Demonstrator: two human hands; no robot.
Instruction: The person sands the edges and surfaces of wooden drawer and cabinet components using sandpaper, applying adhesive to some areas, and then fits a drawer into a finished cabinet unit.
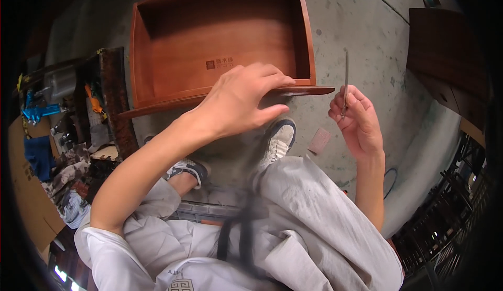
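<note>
Your L hand (243, 94) is half open, thumb spread well off the fingers, which lie over the front panel (309, 90) of the wooden drawer (225, 34); can't tell if they press or just rest; drawer sits just beyond that hand, inside facing up; your R hand (361, 118) is right of the L one, off the drawer's near corner, fingers pinched round the lower end of a thin metal tool (346, 71), long end pointing away from you; a flat pinkish piece (319, 140) is on the floor (361, 34) btwn both hands, nearer you; drawer's prob. stiff & fairly heavy, w/ a smooth finish that may slip & mark easily; best hold is prob. both side walls, or the panel's ends, w/ a full palm; tool looks light & rigid, so a pinch should do.
</note>
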